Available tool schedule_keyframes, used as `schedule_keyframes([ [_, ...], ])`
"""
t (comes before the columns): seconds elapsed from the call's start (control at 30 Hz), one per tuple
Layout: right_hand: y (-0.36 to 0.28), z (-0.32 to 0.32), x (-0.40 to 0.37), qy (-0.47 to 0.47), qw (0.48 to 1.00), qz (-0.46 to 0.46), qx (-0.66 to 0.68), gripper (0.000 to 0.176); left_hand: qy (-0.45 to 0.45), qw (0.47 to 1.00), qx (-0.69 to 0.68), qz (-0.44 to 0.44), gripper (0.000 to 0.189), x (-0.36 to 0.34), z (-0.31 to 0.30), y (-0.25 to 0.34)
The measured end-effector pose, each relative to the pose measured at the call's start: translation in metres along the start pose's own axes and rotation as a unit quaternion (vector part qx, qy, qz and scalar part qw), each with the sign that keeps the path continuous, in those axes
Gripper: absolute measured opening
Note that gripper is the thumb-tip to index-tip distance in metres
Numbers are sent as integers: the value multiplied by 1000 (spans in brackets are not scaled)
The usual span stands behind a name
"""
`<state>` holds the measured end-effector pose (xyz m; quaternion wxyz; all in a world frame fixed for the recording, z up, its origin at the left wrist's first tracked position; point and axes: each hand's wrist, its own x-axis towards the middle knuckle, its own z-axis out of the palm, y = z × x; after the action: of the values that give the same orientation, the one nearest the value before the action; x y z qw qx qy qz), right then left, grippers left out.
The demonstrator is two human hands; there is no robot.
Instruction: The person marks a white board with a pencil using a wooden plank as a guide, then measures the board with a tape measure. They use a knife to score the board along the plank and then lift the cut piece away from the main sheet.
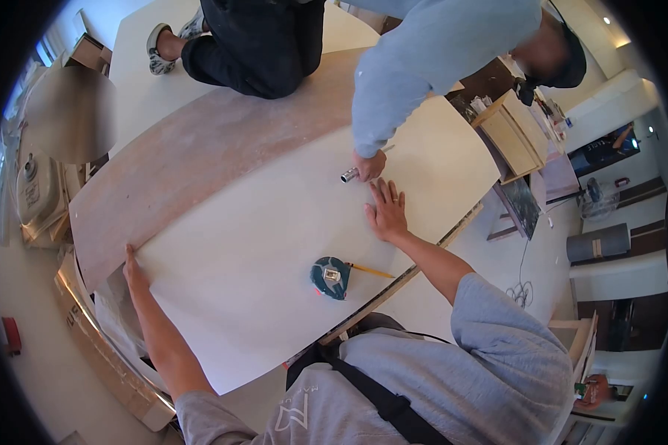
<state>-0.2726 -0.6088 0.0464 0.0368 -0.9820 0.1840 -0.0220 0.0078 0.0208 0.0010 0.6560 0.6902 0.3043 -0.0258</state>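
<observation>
My left hand [133,271] lies flat with fingers spread on the left corner of a large white sheet [260,222], which rests on a brown board [200,148]. Further right, my right hand [386,211] presses palm down on the same sheet, fingers apart. Neither hand holds anything. A teal tape measure [330,277] and a yellow pencil [371,271] lie on the sheet near its front edge, between my arms. Just beyond my right hand, a co-worker's hand [369,165] grips a small metal cylinder [349,176] against the sheet.
The co-worker in a light blue top [423,52] and dark trousers kneels on the board's far side. A wooden cabinet [512,133] stands at the right with a fan [597,196] beyond it. Stacked panels [104,348] lie on the floor at the left.
</observation>
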Motion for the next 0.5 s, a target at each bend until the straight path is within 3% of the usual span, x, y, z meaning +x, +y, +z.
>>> schedule_keyframes([
  [0.5,1,3,1,-2,1000,10,12,62,9,1000,16,18,91,5,-4,-6],
])
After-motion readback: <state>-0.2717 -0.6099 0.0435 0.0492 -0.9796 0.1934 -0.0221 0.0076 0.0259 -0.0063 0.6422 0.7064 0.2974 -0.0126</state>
